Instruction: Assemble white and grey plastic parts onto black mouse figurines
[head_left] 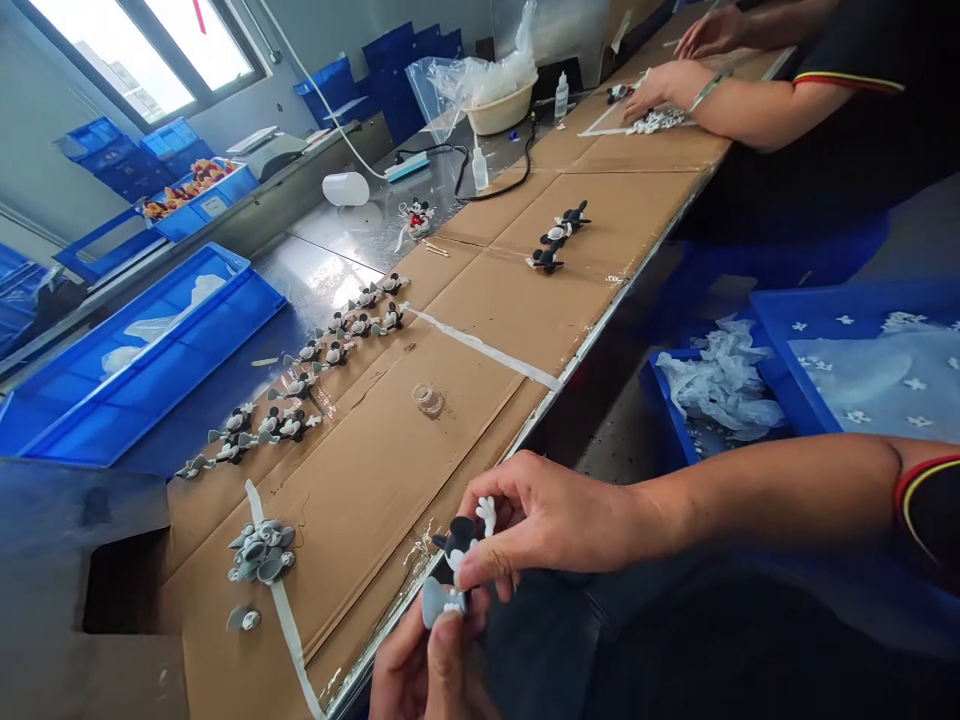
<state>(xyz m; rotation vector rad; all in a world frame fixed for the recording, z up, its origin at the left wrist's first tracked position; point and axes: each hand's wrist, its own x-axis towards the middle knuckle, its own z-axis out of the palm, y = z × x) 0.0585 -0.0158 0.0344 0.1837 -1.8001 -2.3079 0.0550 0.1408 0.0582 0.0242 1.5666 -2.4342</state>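
Note:
My right hand [551,510] pinches a small black-and-white mouse figure [459,538] with round black ears and a raised white hand. Just below it, my left hand [442,660] grips a grey cone-shaped piece [434,602] with a white part on its side, thumb on top. The two pieces meet or nearly touch; my fingers hide the join. Left of my hands lies a pile of similar grey pieces [262,550], with one single grey piece [244,618] beside it. Rows of mouse figures with grey pieces [292,425] stand along the far side of the cardboard-covered table [375,480].
A small clear round cup [428,400] sits mid-table. Farther right are several dark mouse figures [556,236]. Beyond stand a red-trousered mouse figure [417,215], a dropper bottle [480,168] and a blue crate [150,350]. A co-worker's hands [660,95] handle white pieces at the far end.

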